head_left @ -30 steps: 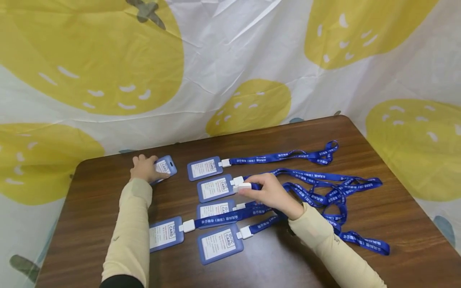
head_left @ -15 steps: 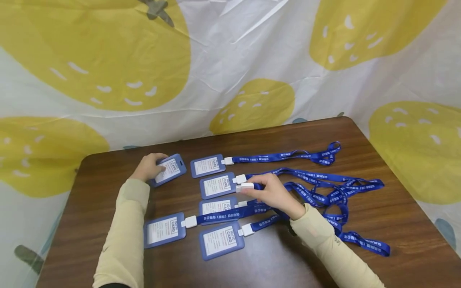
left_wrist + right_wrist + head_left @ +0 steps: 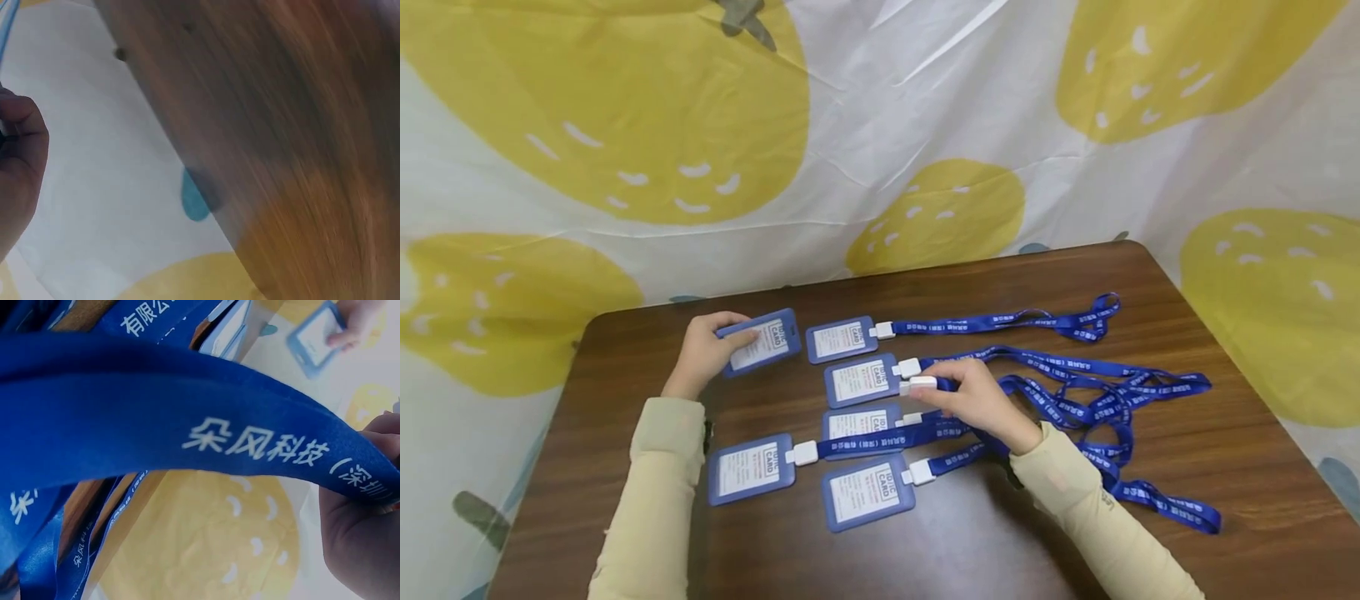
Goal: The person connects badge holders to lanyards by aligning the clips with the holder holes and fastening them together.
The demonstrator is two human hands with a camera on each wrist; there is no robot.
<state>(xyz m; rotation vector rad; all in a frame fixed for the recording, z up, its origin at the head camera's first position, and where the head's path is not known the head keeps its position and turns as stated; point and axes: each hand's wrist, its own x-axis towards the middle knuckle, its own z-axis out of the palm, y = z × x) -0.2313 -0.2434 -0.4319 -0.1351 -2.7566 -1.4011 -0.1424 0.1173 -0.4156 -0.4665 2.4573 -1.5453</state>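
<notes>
My left hand (image 3: pixel 706 350) pinches a blue-framed badge holder (image 3: pixel 763 343) by its left end, thumb across its front. The slot end points right, and no lanyard hangs from it. Between thumb and fingers, my right hand (image 3: pixel 973 396) holds the white clip (image 3: pixel 919 383) of a blue lanyard (image 3: pixel 250 437), whose strap arcs close past the right wrist camera. Under and beside that clip lies a badge holder (image 3: pixel 859 380) with its own lanyard attached. In the left wrist view only part of the left hand (image 3: pixel 22 162) shows at the edge.
Several badge holders with lanyards lie in a column, including a top one (image 3: pixel 841 339) and a bottom one (image 3: pixel 868 493). Another badge holder (image 3: pixel 751 471) sits further left. Tangled blue straps (image 3: pixel 1097 400) cover the right part of the brown table (image 3: pixel 1000 542). A patterned curtain (image 3: pixel 925 108) hangs behind.
The left hand has lifted the loose badge holder from the table's back left and brought it rightward, tilting it up. The right hand keeps its hold on the clip, nearly still.
</notes>
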